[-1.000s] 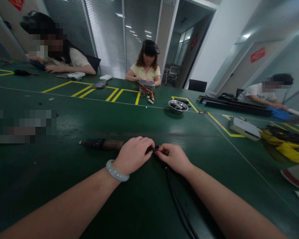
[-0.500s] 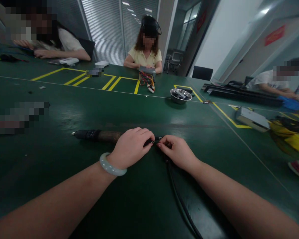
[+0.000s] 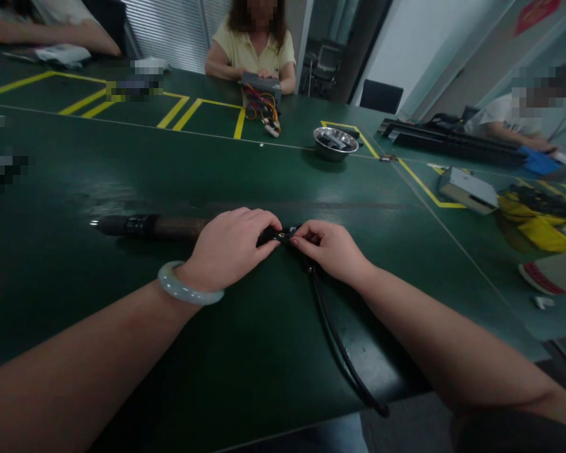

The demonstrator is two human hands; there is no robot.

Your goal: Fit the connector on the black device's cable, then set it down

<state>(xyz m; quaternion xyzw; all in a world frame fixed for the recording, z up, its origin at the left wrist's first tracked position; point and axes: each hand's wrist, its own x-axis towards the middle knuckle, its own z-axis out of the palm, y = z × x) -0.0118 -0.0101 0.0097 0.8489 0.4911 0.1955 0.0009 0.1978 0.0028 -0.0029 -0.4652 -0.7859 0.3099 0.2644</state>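
- inline electric screwdriver (image 3: pixel 175 228): lies lengthwise on the green surface (image 3: pixel 193 170), well in from the near edge and roughly along it, bit pointing toward the left side.
- left hand (image 3: pixel 233 242): palm down over the screwdriver's rear part, fingers curled round it; a pale bangle (image 3: pixel 191 294) circles the wrist.
- right hand (image 3: pixel 329 246): just beside the left hand, thumb and forefinger pinched on the upper end of a black cable (image 3: pixel 332 333); whether that end is joined to the screwdriver cannot be told.
- cable: curves from below the right hand to the near edge of the surface and over it.
- steel bowl (image 3: pixel 332 155): holds dark parts, between the hands and the far edge.
- power supply unit (image 3: pixel 263 83): near the far edge, coloured wires (image 3: pixel 264 113) trailing, a co-worker's hands at it.
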